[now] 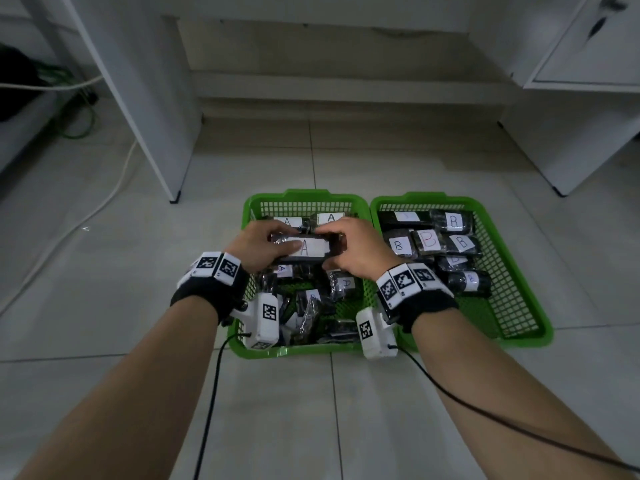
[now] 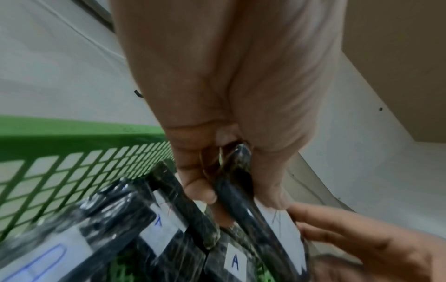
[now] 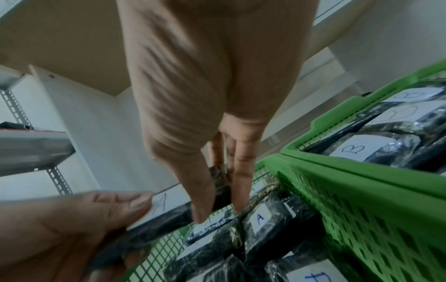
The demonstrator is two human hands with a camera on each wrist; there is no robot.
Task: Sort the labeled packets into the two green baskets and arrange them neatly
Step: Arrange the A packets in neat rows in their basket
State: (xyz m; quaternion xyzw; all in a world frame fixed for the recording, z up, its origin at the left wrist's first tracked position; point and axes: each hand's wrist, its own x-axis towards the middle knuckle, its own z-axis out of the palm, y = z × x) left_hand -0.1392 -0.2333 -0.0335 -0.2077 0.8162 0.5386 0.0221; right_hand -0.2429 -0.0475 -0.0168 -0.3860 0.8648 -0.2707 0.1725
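Head view is showing you both hands meeting over the left green mesh plastic basket [image 1: 301, 199]. Your left hand [image 1: 258, 245] and your right hand [image 1: 353, 249] are each gripping one end of a flat black plastic-wrapped packet with a white label marked A [image 1: 304, 249], fingers curled over its far edge and thumbs under the near one, so it is sitting level above the other A-labelled black packets [image 1: 341, 284] lying loosely in that basket. The right green mesh basket [image 1: 512, 306] is standing just beside it, rims touching, and is holding black packets labelled B [image 1: 429, 240] in rows. Both baskets are resting on the pale tiled floor [image 1: 138, 289], near a white cabinet leg [image 1: 175, 195].

Left wrist view is giving you what the head camera is hiding: your left fingers [image 2: 200, 192] are pinching the dark packet's edge from below, and the right fingertips [image 2: 321, 223] are touching the label end. It is blurred, so finer detail is not readable.

Right wrist view is showing the opposite side: your right thumb and fingers [image 3: 241, 181] are clamping the packet's short end, the left thumb [image 3: 130, 204] is pressing on its white label, and the two baskets' green rims [image 3: 313, 164] are lying against each other.
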